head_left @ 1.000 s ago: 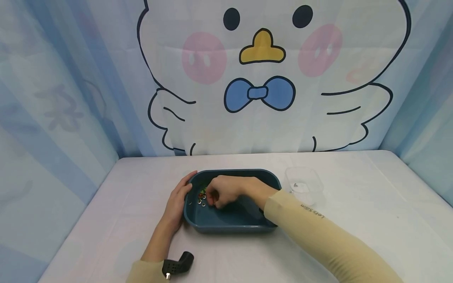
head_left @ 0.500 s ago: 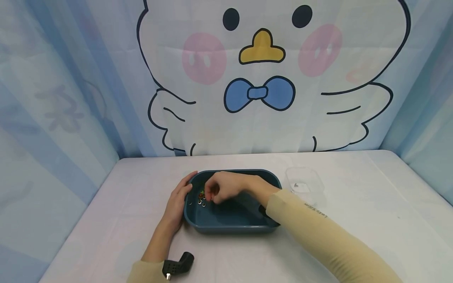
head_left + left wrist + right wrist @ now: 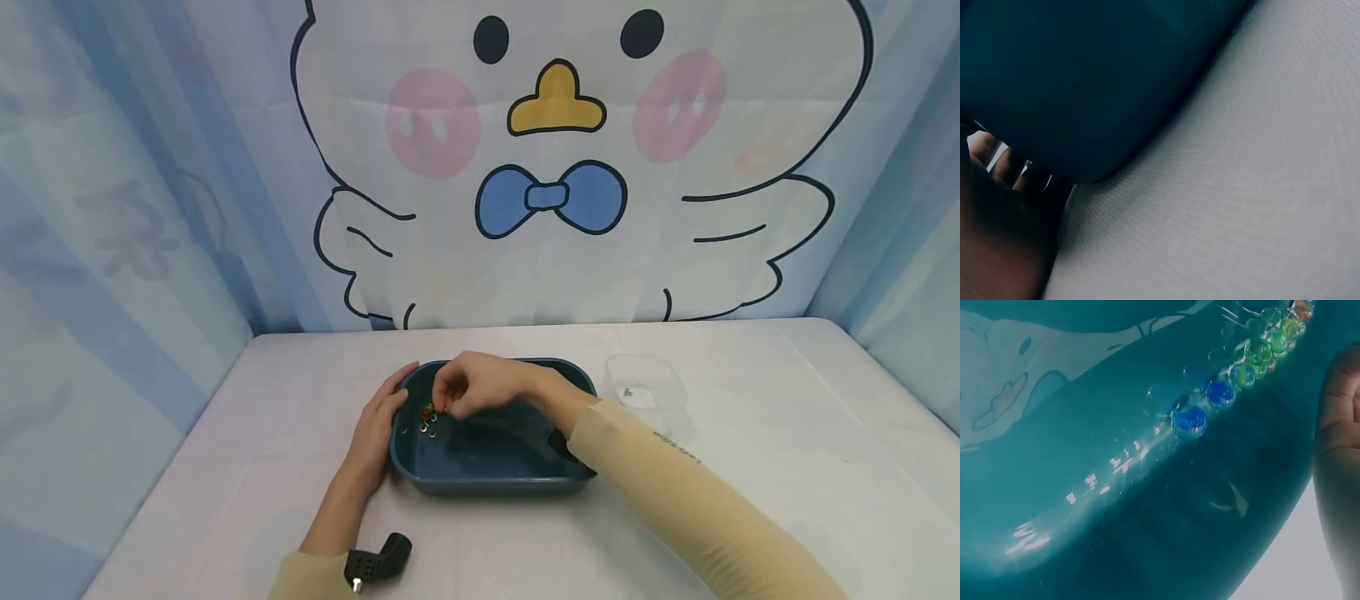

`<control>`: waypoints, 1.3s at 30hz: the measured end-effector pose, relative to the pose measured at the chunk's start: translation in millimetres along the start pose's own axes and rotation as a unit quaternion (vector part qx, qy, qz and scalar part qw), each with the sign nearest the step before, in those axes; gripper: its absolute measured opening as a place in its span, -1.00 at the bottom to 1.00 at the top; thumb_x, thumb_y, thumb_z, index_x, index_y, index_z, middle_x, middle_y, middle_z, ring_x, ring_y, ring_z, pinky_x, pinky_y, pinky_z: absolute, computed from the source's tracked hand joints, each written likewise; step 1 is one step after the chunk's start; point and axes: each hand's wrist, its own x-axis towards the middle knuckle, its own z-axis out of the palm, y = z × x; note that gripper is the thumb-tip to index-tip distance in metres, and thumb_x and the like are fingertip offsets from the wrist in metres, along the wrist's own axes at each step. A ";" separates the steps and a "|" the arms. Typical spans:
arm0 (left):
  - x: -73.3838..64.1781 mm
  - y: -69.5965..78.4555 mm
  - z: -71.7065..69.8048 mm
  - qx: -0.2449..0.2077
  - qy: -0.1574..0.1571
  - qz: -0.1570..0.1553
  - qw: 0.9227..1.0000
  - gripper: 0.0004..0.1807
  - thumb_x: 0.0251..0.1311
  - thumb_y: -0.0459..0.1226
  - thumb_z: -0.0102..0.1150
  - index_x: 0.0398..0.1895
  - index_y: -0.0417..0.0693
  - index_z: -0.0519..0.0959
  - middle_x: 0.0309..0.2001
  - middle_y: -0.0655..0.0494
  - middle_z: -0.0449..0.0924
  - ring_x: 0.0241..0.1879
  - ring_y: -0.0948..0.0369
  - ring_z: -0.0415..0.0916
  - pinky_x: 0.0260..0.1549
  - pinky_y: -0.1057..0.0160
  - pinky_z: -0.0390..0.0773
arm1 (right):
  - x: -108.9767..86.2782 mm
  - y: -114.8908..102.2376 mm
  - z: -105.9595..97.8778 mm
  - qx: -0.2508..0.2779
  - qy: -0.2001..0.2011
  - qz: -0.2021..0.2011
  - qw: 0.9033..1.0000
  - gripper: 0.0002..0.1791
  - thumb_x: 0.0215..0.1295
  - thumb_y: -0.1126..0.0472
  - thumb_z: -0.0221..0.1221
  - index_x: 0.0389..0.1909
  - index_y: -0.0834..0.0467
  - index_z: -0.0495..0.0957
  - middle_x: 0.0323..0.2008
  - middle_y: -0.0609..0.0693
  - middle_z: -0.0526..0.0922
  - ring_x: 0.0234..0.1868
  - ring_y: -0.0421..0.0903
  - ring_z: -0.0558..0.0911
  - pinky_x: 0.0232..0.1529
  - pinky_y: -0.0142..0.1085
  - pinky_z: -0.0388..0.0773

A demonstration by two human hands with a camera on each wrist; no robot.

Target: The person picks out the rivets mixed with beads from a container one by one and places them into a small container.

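Note:
A dark teal tray (image 3: 495,467) holds a small cluster of glass marbles (image 3: 427,415) at its left end. The right wrist view shows marbles with blue (image 3: 1189,420) and green (image 3: 1277,341) swirls along the tray's wall. My right hand (image 3: 480,385) is above the cluster, thumb and forefinger pinching what seems to be a marble, mostly hidden by the fingertips. Only the edge of this hand (image 3: 1340,419) enters the right wrist view. My left hand (image 3: 372,435) rests along the tray's left side, fingers fairly straight against the outer wall and thumb at the rim.
Right of the tray stands a clear plastic box (image 3: 647,382) with a small pale thing inside. The white cloth-covered table (image 3: 247,467) runs back to a printed curtain (image 3: 547,275). A black wrist device (image 3: 378,560) is on my left arm.
My right hand has risen from the tray's floor beside the marbles, moving slightly up and back, fingertips still together. The left hand and tray have stayed put.

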 end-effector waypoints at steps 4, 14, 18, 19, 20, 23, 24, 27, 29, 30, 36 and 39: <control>0.1 0.3 0.6 -0.002 -0.001 -0.001 1.000 -0.48 0.58 -0.19 -0.35 0.52 0.05 0.27 0.54 0.02 0.14 0.52 0.04 0.01 0.46 -0.06 -0.03 | -2.2 -2.7 -2.8 0.012 0.009 -0.007 1.000 -0.81 0.16 0.45 0.15 -0.19 0.37 0.60 -0.33 -0.05 0.60 -0.34 -0.17 0.52 -0.26 -0.35 0.51; -0.7 1.9 1.2 0.005 0.001 -0.004 1.000 -0.48 0.58 -0.18 -0.35 0.53 0.05 0.26 0.54 0.01 0.11 0.53 0.03 -0.02 0.46 -0.09 -0.06 | -8.9 -11.2 -11.4 0.033 0.038 -0.005 0.999 -0.79 0.17 0.43 0.13 -0.18 0.41 0.59 -0.36 0.02 0.59 -0.39 -0.13 0.50 -0.36 -0.33 0.45; -0.7 1.8 1.0 0.004 0.004 -0.003 1.000 -0.48 0.58 -0.18 -0.35 0.53 0.05 0.27 0.54 0.01 0.12 0.53 0.04 -0.03 0.47 -0.08 -0.07 | -11.9 -16.3 -14.8 0.039 0.042 -0.009 0.998 -0.82 0.19 0.43 0.14 -0.20 0.37 0.59 -0.36 0.02 0.60 -0.39 -0.11 0.50 -0.35 -0.31 0.46; -0.6 1.7 1.0 0.004 0.004 -0.003 1.000 -0.48 0.58 -0.18 -0.35 0.52 0.05 0.27 0.54 0.01 0.12 0.53 0.04 -0.03 0.47 -0.08 -0.07 | -13.0 -17.8 -15.8 0.040 0.044 -0.011 0.998 -0.84 0.19 0.42 0.14 -0.21 0.36 0.60 -0.36 0.02 0.60 -0.39 -0.11 0.50 -0.34 -0.30 0.47; -0.6 1.6 1.0 0.004 0.004 -0.002 1.000 -0.48 0.58 -0.18 -0.35 0.52 0.05 0.28 0.54 0.02 0.13 0.53 0.04 -0.03 0.47 -0.08 -0.08 | -14.0 -19.1 -16.8 0.042 0.046 -0.012 0.998 -0.85 0.20 0.42 0.14 -0.22 0.34 0.60 -0.36 0.01 0.59 -0.39 -0.10 0.50 -0.33 -0.30 0.47; -0.3 1.2 1.2 0.004 0.005 0.000 1.000 -0.48 0.58 -0.19 -0.34 0.52 0.04 0.28 0.54 0.02 0.14 0.53 0.05 -0.02 0.47 -0.08 -0.08 | -18.2 -22.2 -20.7 0.044 0.052 -0.015 0.998 -0.87 0.20 0.42 0.15 -0.24 0.27 0.60 -0.36 0.00 0.59 -0.38 -0.09 0.50 -0.31 -0.29 0.49; -0.2 1.1 1.3 0.004 0.005 0.001 1.000 -0.49 0.58 -0.19 -0.34 0.52 0.04 0.28 0.53 0.02 0.14 0.53 0.05 -0.02 0.47 -0.09 -0.08 | -19.6 -22.9 -22.1 0.043 0.054 -0.018 0.997 -0.87 0.21 0.41 0.14 -0.25 0.25 0.60 -0.35 0.00 0.59 -0.38 -0.09 0.50 -0.31 -0.28 0.49; 0.0 0.8 1.5 0.006 0.006 0.002 1.000 -0.49 0.58 -0.19 -0.34 0.52 0.04 0.28 0.53 0.02 0.16 0.53 0.04 -0.01 0.47 -0.09 -0.09 | -24.0 -24.0 -27.1 0.040 0.060 -0.025 0.997 -0.87 0.20 0.41 0.14 -0.25 0.24 0.60 -0.35 -0.01 0.58 -0.37 -0.08 0.50 -0.29 -0.28 0.50; 0.1 0.7 1.5 0.008 0.007 0.003 1.000 -0.49 0.57 -0.19 -0.34 0.52 0.04 0.28 0.52 0.01 0.17 0.53 0.04 -0.01 0.47 -0.10 -0.09 | -27.8 -24.8 -30.6 0.037 0.066 -0.028 0.997 -0.87 0.20 0.40 0.15 -0.25 0.25 0.60 -0.35 0.00 0.58 -0.36 -0.07 0.51 -0.28 -0.27 0.50; 0.1 0.6 1.5 0.007 0.007 0.003 1.000 -0.49 0.57 -0.20 -0.33 0.52 0.04 0.29 0.52 0.02 0.17 0.53 0.05 -0.01 0.47 -0.10 -0.09 | -29.8 -25.0 -32.3 0.036 0.070 -0.028 0.996 -0.87 0.20 0.39 0.15 -0.25 0.25 0.60 -0.35 0.00 0.58 -0.36 -0.07 0.51 -0.27 -0.26 0.50; 0.1 0.5 1.4 0.000 0.005 0.006 1.000 -0.49 0.58 -0.21 -0.34 0.52 0.03 0.29 0.51 0.03 0.19 0.52 0.07 0.00 0.47 -0.07 -0.09 | -44.7 -27.4 -41.1 0.031 0.092 -0.023 0.995 -0.87 0.20 0.39 0.15 -0.25 0.27 0.60 -0.34 0.03 0.58 -0.34 -0.02 0.51 -0.26 -0.25 0.51; -0.1 0.5 1.5 -0.001 0.005 0.007 1.000 -0.49 0.57 -0.22 -0.34 0.52 0.03 0.28 0.51 0.03 0.19 0.53 0.07 0.00 0.47 -0.06 -0.09 | -52.2 -27.8 -44.3 0.033 0.099 -0.025 0.994 -0.88 0.20 0.40 0.16 -0.26 0.27 0.60 -0.35 0.05 0.58 -0.35 -0.01 0.50 -0.27 -0.26 0.51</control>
